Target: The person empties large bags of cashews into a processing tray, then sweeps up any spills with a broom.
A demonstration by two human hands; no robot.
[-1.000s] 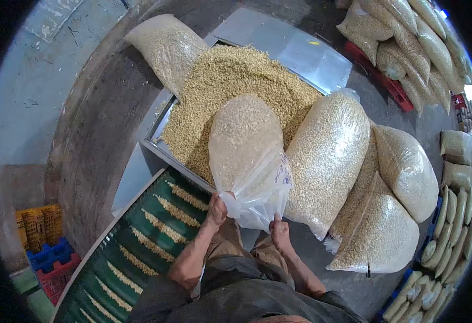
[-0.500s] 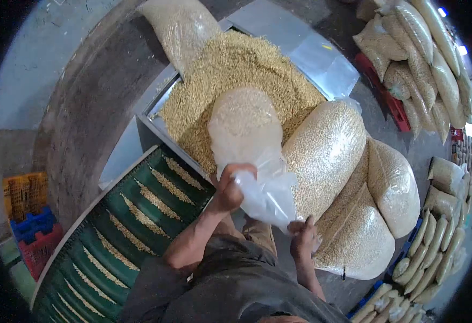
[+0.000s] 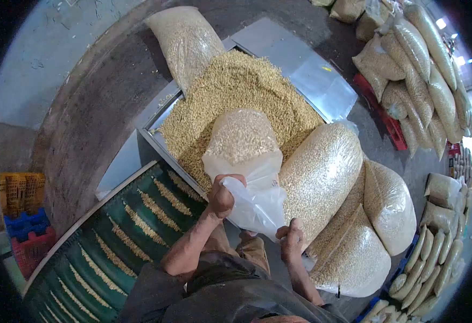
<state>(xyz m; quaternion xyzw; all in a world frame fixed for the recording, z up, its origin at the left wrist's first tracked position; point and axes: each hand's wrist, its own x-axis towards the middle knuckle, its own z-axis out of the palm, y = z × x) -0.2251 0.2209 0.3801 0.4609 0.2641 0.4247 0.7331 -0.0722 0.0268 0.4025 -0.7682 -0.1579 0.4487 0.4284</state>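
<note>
A clear plastic bag (image 3: 244, 137), its far part filled with pale grains, lies on the heap of grain (image 3: 236, 75) in a metal tray (image 3: 171, 152). My left hand (image 3: 222, 198) is closed round the bag's gathered near part, at its left side. Toward the lower right, my right hand (image 3: 292, 240) has its fingers curled at the corner of the bag's empty mouth end. Close beside the bag on the right stands a large full sack (image 3: 322, 180).
Another sack (image 3: 187, 46) leans on the tray's far left corner. A green ribbed conveyor (image 3: 104, 237) with rows of grain runs at lower left. More full sacks (image 3: 389, 199) stand at right, with stacked bags (image 3: 429, 70) beyond. Coloured crates (image 3: 26, 218) sit at far left.
The tray, heap and sacks appear lower in the view. The held bag's filled end has come nearer me, and my right hand has shifted slightly left, still at the bag's corner.
</note>
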